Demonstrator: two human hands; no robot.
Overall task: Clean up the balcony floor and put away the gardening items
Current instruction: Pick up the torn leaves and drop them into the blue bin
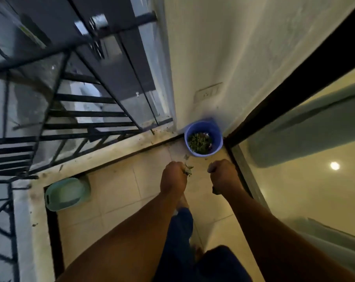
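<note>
Left hand: the left hand (pixel 173 176) is curled round a small clump of leaf scraps (pixel 188 170), which poke out on the side toward the blue bucket (pixel 203 137), just short of its rim.
Right hand: the right hand (pixel 223 173) is curled into a fist, also just short of the bucket; whether it holds anything, I cannot tell.
Bucket: it stands in the corner where the white wall (pixel 223 58) meets the dark door frame (pixel 294 82), with green cuttings already inside.
Step in hand: likely dropping the gathered scraps into the bucket.
Doing it well: bring the left fist fully over the bucket's mouth before loosening the fingers, low enough that light bits do not drift.
Floor: pale tiles (pixel 119 192) before the bucket, with a few stray flecks near its base and along the ledge (pixel 103 153) beside it.
Room: a narrow balcony; the black railing (pixel 81 115) runs off to the bucket's left, a green basin (pixel 65 193) sits well apart from the bucket against the ledge, glass door to the bucket's right.
</note>
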